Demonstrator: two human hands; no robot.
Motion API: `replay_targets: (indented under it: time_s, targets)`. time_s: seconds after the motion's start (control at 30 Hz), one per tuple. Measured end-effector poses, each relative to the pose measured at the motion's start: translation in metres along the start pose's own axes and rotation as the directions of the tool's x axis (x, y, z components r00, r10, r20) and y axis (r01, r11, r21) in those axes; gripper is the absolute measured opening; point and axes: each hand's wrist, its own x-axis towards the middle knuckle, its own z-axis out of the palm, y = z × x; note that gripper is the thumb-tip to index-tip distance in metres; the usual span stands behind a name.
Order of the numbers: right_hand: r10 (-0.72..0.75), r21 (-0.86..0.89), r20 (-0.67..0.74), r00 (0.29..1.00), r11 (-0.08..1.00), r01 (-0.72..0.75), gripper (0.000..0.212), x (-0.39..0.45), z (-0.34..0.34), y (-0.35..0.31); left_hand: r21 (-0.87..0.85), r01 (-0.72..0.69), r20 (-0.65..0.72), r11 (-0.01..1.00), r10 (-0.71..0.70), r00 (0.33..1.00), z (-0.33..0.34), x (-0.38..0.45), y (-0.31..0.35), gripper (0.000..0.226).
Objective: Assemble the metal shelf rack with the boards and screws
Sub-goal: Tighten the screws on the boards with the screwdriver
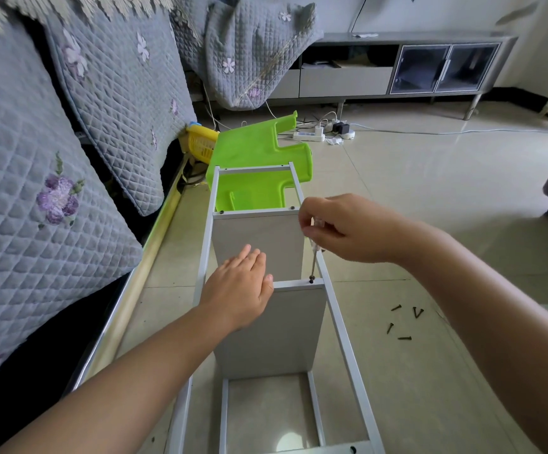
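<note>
Five loose screws (405,322) lie right of the rack (341,326); left hand (241,290) flat on a board (275,335), right hand (341,229) gripping a screwdriver (313,260).

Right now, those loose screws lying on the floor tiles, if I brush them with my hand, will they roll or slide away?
The loose screws look small and light on glossy tile, so they would probably skid easily. Being headed and tapered, they would likely roll in short arcs.

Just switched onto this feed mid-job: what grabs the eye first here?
The right hand mid-frame holds a screwdriver upright, its tip on a screw at the right end of the rack's crossbar. The left hand lies flat on the grey board beside it. Beyond the rack a bright green stool stands out, and loose screws lie on the floor to the right.
</note>
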Motion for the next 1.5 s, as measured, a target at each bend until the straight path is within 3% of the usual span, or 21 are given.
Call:
replay_targets:
  time_s: [0.2, 0.37, 0.43, 0.5, 0.67, 0.8, 0.87, 1.0, 1.03, 1.1, 1.17, 1.3, 1.4, 1.5]
  targets:
    - [0.080, 0.143, 0.197, 0.977, 0.984, -0.109, 0.015, -0.008, -0.009, -0.003, -0.004, 0.001, 0.006, 1.000, -0.001, 1.000, 0.000, 0.001, 0.000, 0.052]
    - [0.102, -0.125, 0.107, 0.989, 0.988, -0.088, 0.029, -0.003, -0.012, -0.001, 0.000, -0.003, 0.007, 1.000, 0.003, 1.000, 0.001, 0.001, -0.001, 0.052]
    - [0.156, -0.257, 0.038, 0.987, 0.956, -0.141, 0.046, 0.000, -0.014, -0.001, 0.001, -0.005, 0.008, 1.000, 0.005, 1.000, 0.001, 0.001, -0.001, 0.052]
    - [0.211, -0.293, -0.032, 0.977, 0.933, -0.211, 0.050, 0.001, -0.014, 0.001, 0.006, -0.001, 0.008, 1.000, 0.001, 1.000, 0.001, 0.000, -0.001, 0.051]
    - [0.147, -0.266, -0.064, 0.987, 0.951, -0.159, 0.024, -0.001, -0.004, 0.003, 0.012, 0.000, 0.006, 1.000, -0.001, 1.000, 0.000, 0.002, 0.000, 0.052]
    - [0.126, -0.084, 0.073, 0.989, 0.989, -0.120, 0.007, -0.007, -0.008, 0.000, 0.018, 0.000, 0.005, 1.000, 0.000, 1.000, 0.003, 0.001, -0.002, 0.069]
    - [0.126, -0.051, 0.116, 0.985, 0.991, -0.120, 0.004, -0.009, -0.013, 0.001, 0.020, 0.003, 0.015, 1.000, -0.003, 1.000, 0.003, 0.002, -0.001, 0.064]
    - [0.085, -0.124, 0.102, 0.991, 0.990, -0.072, 0.016, -0.002, -0.017, -0.001, 0.011, 0.001, 0.011, 1.000, -0.001, 1.000, 0.003, 0.004, -0.002, 0.052]
    - [0.094, -0.177, 0.100, 0.991, 0.981, -0.075, 0.028, 0.000, -0.017, -0.003, 0.010, 0.003, 0.014, 1.000, -0.004, 1.000, 0.004, 0.004, -0.002, 0.053]
    - [0.126, -0.287, 0.057, 0.990, 0.952, -0.105, 0.044, 0.004, -0.016, -0.005, 0.021, 0.006, 0.010, 1.000, -0.007, 1.000, 0.004, 0.004, -0.001, 0.066]
    - [0.151, -0.306, -0.022, 0.988, 0.940, -0.150, 0.046, 0.006, -0.013, -0.004, 0.023, 0.003, 0.007, 1.000, -0.003, 1.000, 0.004, 0.003, 0.000, 0.077]
    - [0.153, -0.298, -0.067, 0.986, 0.940, -0.167, 0.023, 0.005, -0.002, -0.004, 0.019, 0.002, -0.008, 1.000, -0.002, 1.000, 0.005, 0.005, 0.000, 0.079]
    - [0.080, -0.169, 0.020, 0.997, 0.983, -0.075, 0.007, 0.000, 0.001, -0.005, 0.023, -0.001, -0.016, 1.000, 0.002, 1.000, 0.007, 0.004, -0.001, 0.082]
    - [0.082, -0.066, 0.132, 0.988, 0.995, -0.074, 0.004, -0.006, -0.007, -0.005, 0.031, -0.005, -0.017, 1.000, 0.006, 1.000, 0.006, 0.004, -0.001, 0.080]
